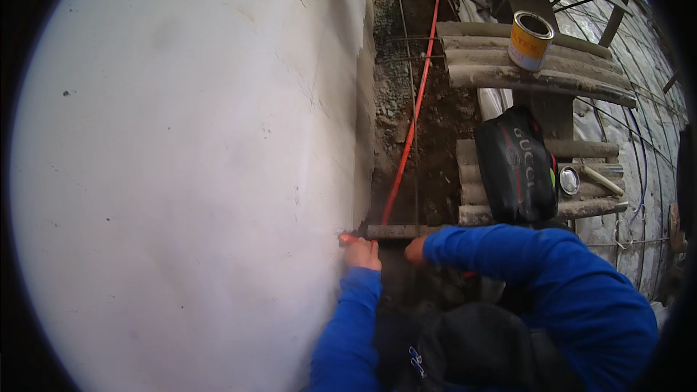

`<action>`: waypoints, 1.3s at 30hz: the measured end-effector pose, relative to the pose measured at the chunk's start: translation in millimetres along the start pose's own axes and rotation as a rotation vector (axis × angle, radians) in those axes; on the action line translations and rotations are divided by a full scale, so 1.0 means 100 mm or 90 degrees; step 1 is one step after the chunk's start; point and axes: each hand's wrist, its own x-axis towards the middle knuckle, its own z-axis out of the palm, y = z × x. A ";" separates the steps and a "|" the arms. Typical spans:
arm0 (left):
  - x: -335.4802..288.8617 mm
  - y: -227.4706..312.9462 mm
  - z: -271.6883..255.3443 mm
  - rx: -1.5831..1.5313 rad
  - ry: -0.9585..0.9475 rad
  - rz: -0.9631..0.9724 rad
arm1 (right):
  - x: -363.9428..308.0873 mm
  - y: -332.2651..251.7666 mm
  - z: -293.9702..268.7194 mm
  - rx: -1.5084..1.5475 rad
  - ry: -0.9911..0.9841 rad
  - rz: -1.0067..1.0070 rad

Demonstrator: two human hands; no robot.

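A thin orange flexible conduit (412,134) runs down along the foot of the white wall (181,174). Close to the wall's lower edge, my left hand (363,254) is closed on a short orange stretch of conduit (349,238) that meets the wall surface. My right hand (415,249) is a little to the right, fingers curled in. What it holds, if anything, is hidden. Just beyond both hands lies a flat grey bar (396,231), its right end passing behind my right sleeve. Whether the right hand touches the bar, I cannot tell.
To the right stand two slatted platforms of grey round bars (537,65). An open yellow and white can (531,42) sits on the upper one. A black bag (517,167), a round metal lid (569,181) and a pale stick (604,180) rest lower. Wire mesh covers sheeting beyond.
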 end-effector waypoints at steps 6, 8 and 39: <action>0.16 -0.28 0.22 -0.816 -0.012 -0.345 | 1.28 0.24 0.61 0.299 0.160 0.076; 0.15 -0.24 0.14 -0.847 -0.006 -0.333 | 1.42 0.24 0.57 0.468 0.286 0.107; 0.04 0.75 -0.32 -0.995 0.101 -0.419 | 1.96 -1.24 -0.33 0.167 0.918 0.802</action>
